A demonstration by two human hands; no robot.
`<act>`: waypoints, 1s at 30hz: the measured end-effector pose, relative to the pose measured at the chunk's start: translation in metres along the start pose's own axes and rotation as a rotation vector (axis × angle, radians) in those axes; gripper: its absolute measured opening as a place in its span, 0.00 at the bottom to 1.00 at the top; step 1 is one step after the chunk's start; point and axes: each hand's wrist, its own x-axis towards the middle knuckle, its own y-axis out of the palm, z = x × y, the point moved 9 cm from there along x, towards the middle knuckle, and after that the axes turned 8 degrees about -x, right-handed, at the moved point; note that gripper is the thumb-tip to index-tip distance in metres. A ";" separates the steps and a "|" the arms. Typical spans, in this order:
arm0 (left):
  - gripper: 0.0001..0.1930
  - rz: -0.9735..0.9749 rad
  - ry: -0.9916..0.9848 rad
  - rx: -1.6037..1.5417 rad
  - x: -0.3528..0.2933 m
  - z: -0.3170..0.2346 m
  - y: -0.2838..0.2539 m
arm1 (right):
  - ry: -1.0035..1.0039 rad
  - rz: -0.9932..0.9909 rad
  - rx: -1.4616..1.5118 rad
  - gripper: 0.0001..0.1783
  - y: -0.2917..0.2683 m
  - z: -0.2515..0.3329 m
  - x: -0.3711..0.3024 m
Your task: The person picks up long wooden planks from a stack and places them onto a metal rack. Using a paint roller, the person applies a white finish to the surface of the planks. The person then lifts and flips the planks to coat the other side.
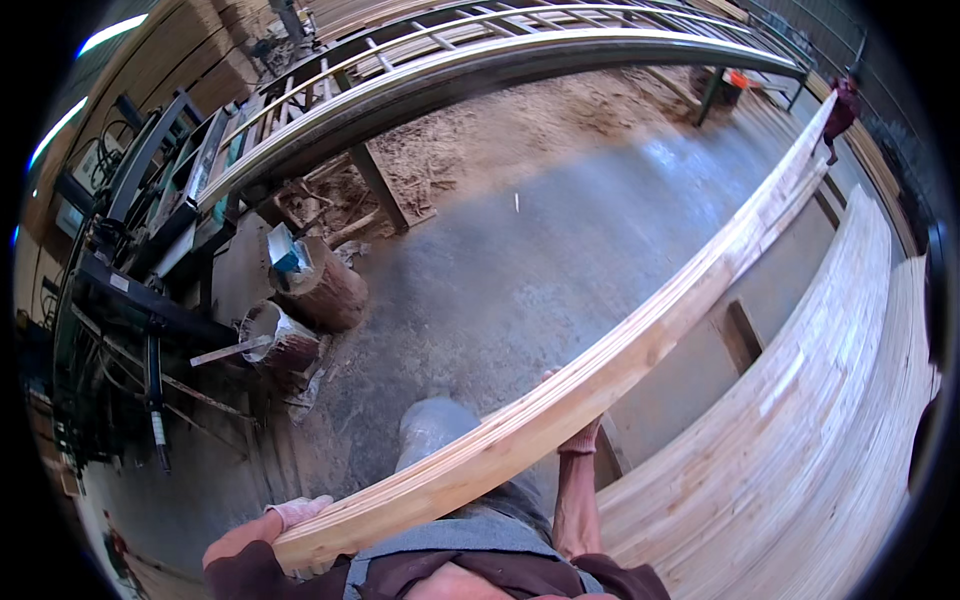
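A long bundle of pale wooden boards (640, 345) runs across my front, from my waist at the lower left to the far upper right. Near its close end, my left hand (300, 511), in a light glove, grips the far upper edge; its thumb side is partly hidden. My right hand (582, 437), gloved too, reaches under the boards farther along, with fingertips showing past their far edge. Most of that palm is hidden by the wood. At the far end another person (845, 105) in dark red stands against the same boards; their hands are too small to make out.
Stacked boards (770, 430) lie on supports to my right. A long metal-framed conveyor (480, 60) crosses the back, above sawdust on the floor. At left stand a machine (130, 290) and two crusted drums (325, 290), one with a stick (230, 351) across it. A orange-red container (737, 78) sits far back.
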 end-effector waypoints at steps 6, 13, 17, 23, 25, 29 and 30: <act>0.26 0.073 0.012 -0.150 0.103 -0.036 -0.154 | -0.040 -0.047 -0.124 0.48 0.050 -0.094 0.099; 0.32 0.021 0.028 -0.358 0.167 -0.122 -0.339 | 0.118 -0.109 -0.218 0.47 0.095 -0.219 0.202; 0.32 0.030 0.057 -0.115 0.184 -0.123 -0.436 | 0.319 0.093 0.068 0.44 0.156 -0.202 0.327; 0.27 0.066 -0.005 -0.293 0.211 -0.201 -0.591 | 0.217 0.124 0.013 0.52 0.224 -0.203 0.489; 0.28 -0.032 0.387 -0.039 0.230 -0.282 -0.641 | 0.162 0.245 -0.024 0.53 0.266 -0.210 0.528; 0.28 -0.006 0.310 -0.188 0.273 -0.415 -0.725 | 0.180 0.182 -0.033 0.52 0.287 -0.223 0.592; 0.27 -0.045 0.387 -0.142 0.260 -0.433 -0.752 | 0.164 0.158 -0.043 0.51 0.288 -0.222 0.615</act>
